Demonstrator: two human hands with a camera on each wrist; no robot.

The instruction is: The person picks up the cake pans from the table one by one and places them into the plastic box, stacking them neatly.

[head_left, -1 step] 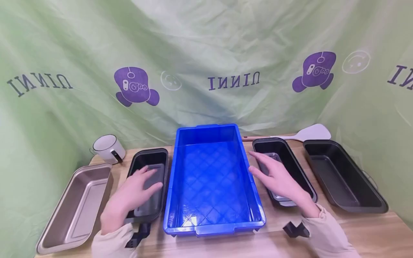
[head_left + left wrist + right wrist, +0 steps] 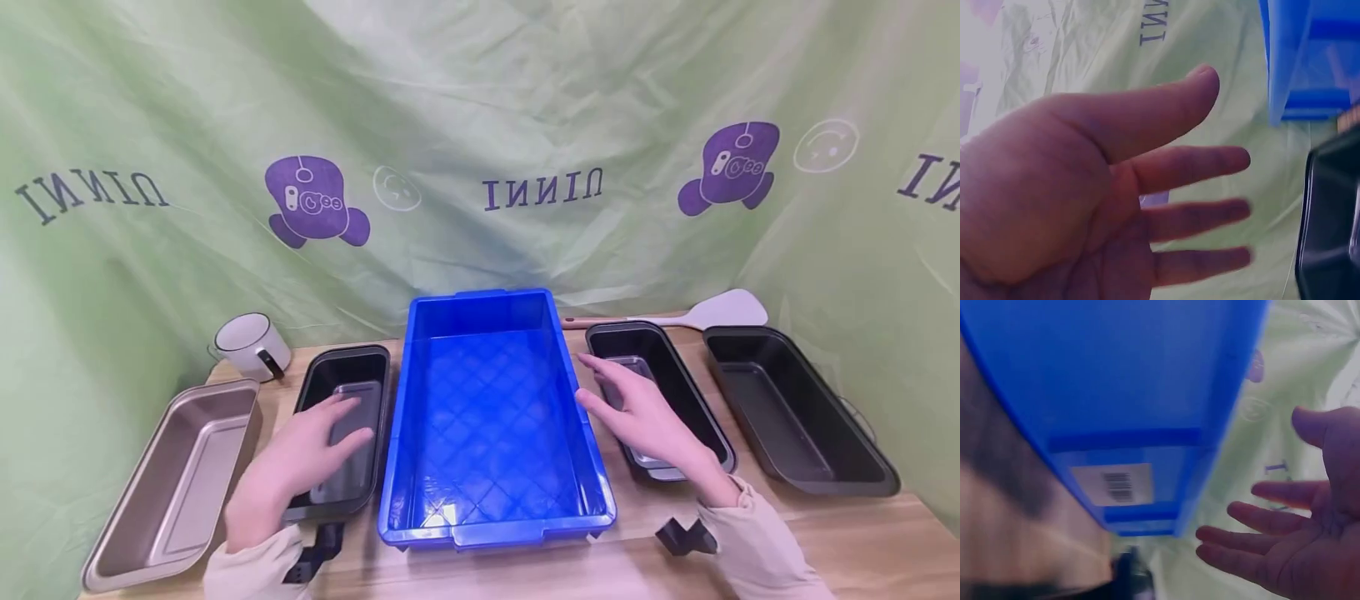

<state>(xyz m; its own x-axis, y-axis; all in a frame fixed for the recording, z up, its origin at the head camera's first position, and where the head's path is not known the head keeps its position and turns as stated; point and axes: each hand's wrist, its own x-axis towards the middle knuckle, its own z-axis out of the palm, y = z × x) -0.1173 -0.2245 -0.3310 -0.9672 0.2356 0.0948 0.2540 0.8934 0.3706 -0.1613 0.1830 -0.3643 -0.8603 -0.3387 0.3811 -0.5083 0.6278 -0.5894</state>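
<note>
Wooden table [image 2: 637, 571], blue bin [image 2: 495, 425], long axis pointing toward green curtain [image 2: 465, 100]

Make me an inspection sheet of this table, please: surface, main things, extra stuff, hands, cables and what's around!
Surface: wooden-looking table.
Job's things: blue bin in the middle, left black pan and right black pan beside it.
Clutter: tan pan far left, third black pan far right, white mug, white spatula.
Hands: left hand near the left black pan, right hand near the right black pan; neither holds anything.
Cables: nothing clearly seen.
Surroundings: green cloth with purple prints.
</note>
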